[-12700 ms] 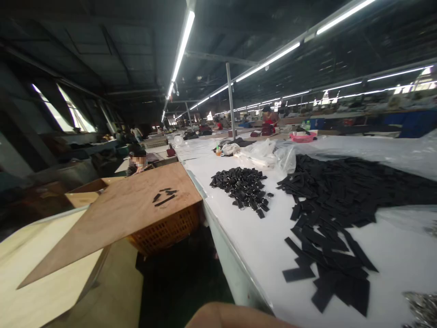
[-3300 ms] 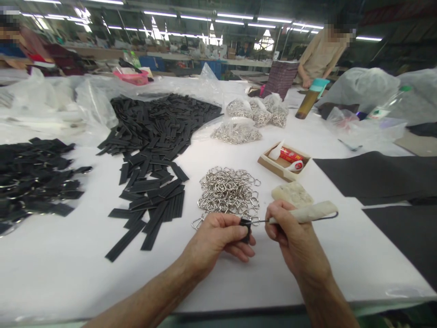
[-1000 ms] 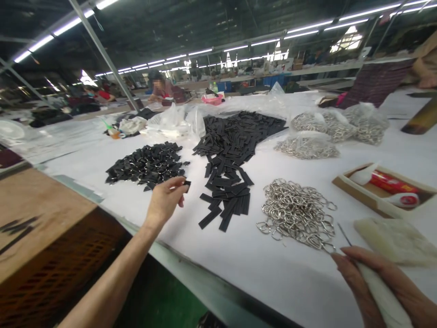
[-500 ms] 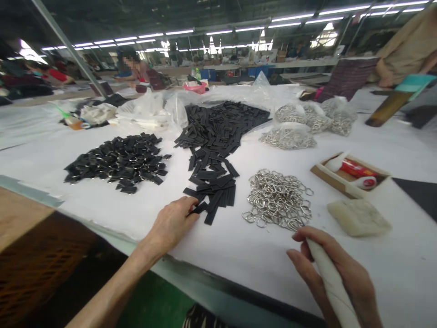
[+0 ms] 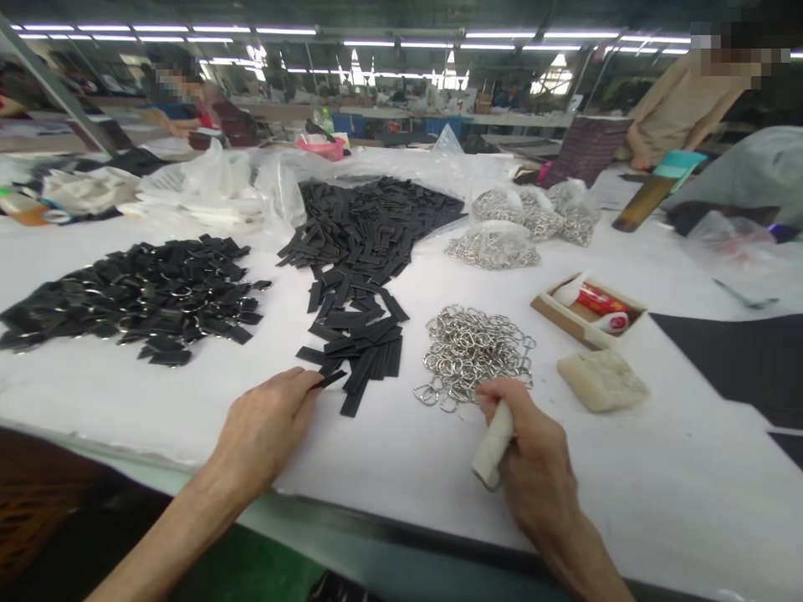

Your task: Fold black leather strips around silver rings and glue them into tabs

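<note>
This is a workshop, most likely a factory hall given over to piecework by hand. Rows of tube lights (image 5: 284,31) hang across the dark upper part of the room, and a metal post (image 5: 58,94) stands at the left. A wide white worktop (image 5: 376,456) carries small parts in bulk: a great spread of black strips (image 5: 376,221), a pile of silvery metal rings (image 5: 470,355) and clear bags (image 5: 493,244) of similar metal pieces. Beyond, a person in tan (image 5: 677,109) and another person (image 5: 217,104) are near further cluttered surfaces. Some green floor (image 5: 269,564) shows below.
</note>
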A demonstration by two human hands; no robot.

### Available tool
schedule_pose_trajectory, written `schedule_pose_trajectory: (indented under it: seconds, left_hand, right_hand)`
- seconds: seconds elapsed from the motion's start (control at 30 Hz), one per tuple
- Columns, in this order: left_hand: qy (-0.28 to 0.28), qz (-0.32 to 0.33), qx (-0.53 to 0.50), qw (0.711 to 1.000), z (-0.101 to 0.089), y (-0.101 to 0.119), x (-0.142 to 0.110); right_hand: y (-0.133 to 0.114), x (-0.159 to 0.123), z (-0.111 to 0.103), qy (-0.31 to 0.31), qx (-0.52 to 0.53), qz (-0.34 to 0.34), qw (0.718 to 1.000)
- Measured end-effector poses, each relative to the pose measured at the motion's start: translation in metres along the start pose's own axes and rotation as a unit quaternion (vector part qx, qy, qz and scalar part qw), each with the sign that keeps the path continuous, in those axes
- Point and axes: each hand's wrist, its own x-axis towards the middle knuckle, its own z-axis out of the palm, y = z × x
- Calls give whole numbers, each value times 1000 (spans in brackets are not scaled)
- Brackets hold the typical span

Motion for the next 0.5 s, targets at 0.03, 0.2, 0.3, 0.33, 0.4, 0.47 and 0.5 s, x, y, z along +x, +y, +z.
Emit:
schedule_pose_trajectory:
  seconds: [0.03, 0.2, 0.3, 0.33, 0.4, 0.47, 0.5]
  left_hand:
    - [18, -10, -62, 998, -1, 1, 0]
    - [-1, -32, -433, 901, -5, 36, 7]
    - [-79, -25, -579, 811, 3, 69, 17]
    - [-110, -30, -610, 784, 7, 78, 21]
    - [-151, -39, -655, 739, 16, 92, 28]
    - [-172, -42, -678, 714, 23, 100, 33]
    - [-176, -43, -683, 708, 26, 101, 34]
  right_hand:
    - [2, 5, 1, -5, -31, -13, 999]
    - [9, 21, 16, -100, -123, -54, 986]
    - [10, 20, 18, -140, -112, -63, 982]
    - [10, 19, 17, -147, -97, -65, 982]
    - [12, 15, 12, -154, -62, -58, 984]
    - [14, 10, 7, -149, -22, -45, 988]
    - [16, 8, 5, -144, -2, -40, 989]
